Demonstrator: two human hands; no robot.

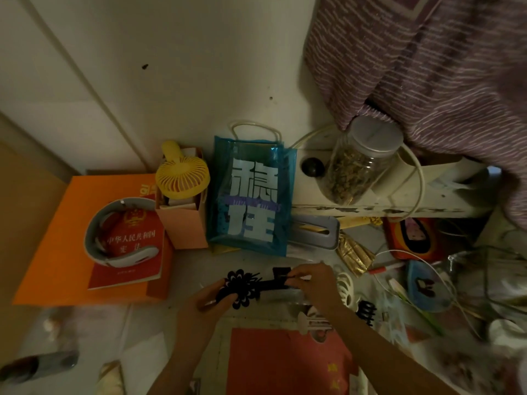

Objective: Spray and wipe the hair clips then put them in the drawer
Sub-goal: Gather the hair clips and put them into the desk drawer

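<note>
A black hair clip (251, 285) with a flower-shaped end is held between both hands above the cluttered desk. My left hand (205, 302) grips the flower end from below. The other end, by a black claw part, is pinched by my right hand (313, 283). A white claw clip (346, 289) lies just right of my right hand. Below that lie a black claw clip (368, 312) and a white clip (313, 325). No spray bottle, cloth or drawer can be made out.
A blue gift bag (251, 198) stands behind the hands, with a yellow hand fan (182, 175) in a pink box to its left. An orange box (57, 243) carries a red booklet and a white band. A jar (359, 163), cables and clutter crowd the right.
</note>
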